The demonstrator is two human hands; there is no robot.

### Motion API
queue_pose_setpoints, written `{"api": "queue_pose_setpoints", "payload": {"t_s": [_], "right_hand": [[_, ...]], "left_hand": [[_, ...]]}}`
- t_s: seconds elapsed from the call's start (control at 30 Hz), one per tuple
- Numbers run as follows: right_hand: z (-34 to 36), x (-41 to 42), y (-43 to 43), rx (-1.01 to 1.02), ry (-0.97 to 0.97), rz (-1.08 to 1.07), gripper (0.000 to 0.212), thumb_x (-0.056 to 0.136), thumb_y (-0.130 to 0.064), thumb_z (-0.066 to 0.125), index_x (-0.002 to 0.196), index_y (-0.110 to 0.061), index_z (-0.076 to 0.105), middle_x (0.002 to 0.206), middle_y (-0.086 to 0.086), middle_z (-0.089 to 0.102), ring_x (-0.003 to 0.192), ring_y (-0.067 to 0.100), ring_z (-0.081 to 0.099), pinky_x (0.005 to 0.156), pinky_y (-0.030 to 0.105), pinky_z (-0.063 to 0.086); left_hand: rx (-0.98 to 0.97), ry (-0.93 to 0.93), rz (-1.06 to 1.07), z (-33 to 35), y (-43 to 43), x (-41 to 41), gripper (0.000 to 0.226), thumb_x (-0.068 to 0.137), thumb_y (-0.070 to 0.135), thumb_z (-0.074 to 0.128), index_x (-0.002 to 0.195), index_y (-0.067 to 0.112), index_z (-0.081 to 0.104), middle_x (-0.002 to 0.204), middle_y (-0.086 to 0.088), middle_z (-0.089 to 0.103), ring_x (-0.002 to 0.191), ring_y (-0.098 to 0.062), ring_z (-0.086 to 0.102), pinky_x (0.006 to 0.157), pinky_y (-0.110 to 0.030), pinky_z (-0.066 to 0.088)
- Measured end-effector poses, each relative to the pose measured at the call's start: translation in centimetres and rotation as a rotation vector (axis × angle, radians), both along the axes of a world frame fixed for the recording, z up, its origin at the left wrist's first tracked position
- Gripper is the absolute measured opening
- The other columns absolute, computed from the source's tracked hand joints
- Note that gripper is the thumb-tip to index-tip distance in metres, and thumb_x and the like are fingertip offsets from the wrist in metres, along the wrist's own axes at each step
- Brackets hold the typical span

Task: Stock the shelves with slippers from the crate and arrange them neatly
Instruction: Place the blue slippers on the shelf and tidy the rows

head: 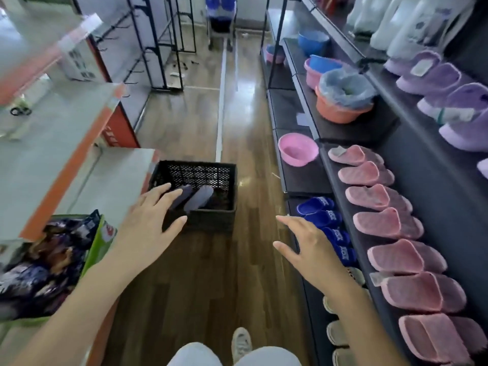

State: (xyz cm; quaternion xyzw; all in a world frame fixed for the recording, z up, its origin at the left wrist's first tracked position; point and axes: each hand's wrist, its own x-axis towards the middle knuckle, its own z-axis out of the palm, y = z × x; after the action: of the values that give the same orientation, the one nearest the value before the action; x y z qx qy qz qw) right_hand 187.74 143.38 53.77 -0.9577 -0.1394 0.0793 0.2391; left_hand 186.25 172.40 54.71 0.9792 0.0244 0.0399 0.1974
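Note:
A black plastic crate [211,220] stands on the wooden floor ahead of me with a pair of grey-purple slippers [198,198] leaning inside it. My left hand [150,220] hovers over the crate's near left corner, fingers spread and holding nothing. My right hand [309,249] is also spread and holds nothing, out in the aisle beside the right-hand shelves. On the dark shelf [340,196] to the right sits a row of pink slippers [388,223]. Purple slippers [449,96] fill the shelf above, and blue slippers [320,210] the lowest one.
Pink and blue basins [298,150] and an orange tub [343,101] sit further along the right shelves. A white and orange counter [68,143] with a box of packets [45,262] lines the left. Beige shoes [338,334] sit low at right. My foot [240,344] is below.

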Motion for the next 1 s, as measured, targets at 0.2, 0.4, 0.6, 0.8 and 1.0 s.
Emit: {"api": "queue_pose_setpoints", "payload": {"t_s": [0.2,0.4,0.6,0.8,1.0], "right_hand": [[-0.6,7.3,2.1,0.008,0.024,0.169,0.049,0.090,-0.037,0.055,0.136,-0.028,0.041,0.136,-0.009,0.046,0.126,0.009,0.041,0.108,0.033,0.034],[-1.7,13.6,6.4,-0.017,0.047,0.286,0.047,0.092,-0.037,0.053,0.136,-0.028,0.041,0.135,-0.011,0.047,0.124,0.007,0.042,0.104,0.026,0.032],[-2.2,21.1,12.0,-0.019,0.012,0.261,0.046,0.090,-0.034,0.056,0.134,-0.028,0.044,0.132,-0.011,0.050,0.123,0.008,0.045,0.101,0.024,0.033],[-2.2,28.1,19.0,-0.062,0.032,0.221,0.046,0.092,-0.035,0.053,0.136,-0.029,0.041,0.135,-0.011,0.047,0.125,0.008,0.041,0.099,0.020,0.027],[-3.2,33.3,23.6,-0.077,0.100,0.213,0.048,0.092,-0.033,0.053,0.137,-0.028,0.040,0.137,-0.009,0.046,0.127,0.010,0.041,0.107,0.030,0.033]], "left_hand": [[-0.015,0.066,0.136,-1.2,1.5,2.4,0.051,0.090,0.036,0.053,0.138,0.019,0.043,0.144,-0.003,0.038,0.132,-0.025,0.036,0.107,-0.045,0.033],[-0.023,0.118,0.207,-2.4,5.2,6.1,0.052,0.090,0.037,0.053,0.139,0.022,0.041,0.146,-0.001,0.037,0.132,-0.024,0.036,0.108,-0.044,0.032],[-0.053,0.116,0.177,-3.9,11.0,13.4,0.054,0.090,0.039,0.052,0.140,0.022,0.039,0.145,0.000,0.038,0.133,-0.020,0.035,0.109,-0.040,0.031],[-0.043,0.115,0.124,-4.6,17.8,21.5,0.053,0.090,0.035,0.055,0.138,0.019,0.042,0.140,-0.003,0.043,0.127,-0.024,0.042,0.104,-0.041,0.035],[-0.046,0.159,0.086,-5.8,21.4,27.4,0.053,0.091,0.036,0.053,0.139,0.018,0.040,0.141,-0.002,0.042,0.127,-0.023,0.040,0.103,-0.038,0.034]]}}
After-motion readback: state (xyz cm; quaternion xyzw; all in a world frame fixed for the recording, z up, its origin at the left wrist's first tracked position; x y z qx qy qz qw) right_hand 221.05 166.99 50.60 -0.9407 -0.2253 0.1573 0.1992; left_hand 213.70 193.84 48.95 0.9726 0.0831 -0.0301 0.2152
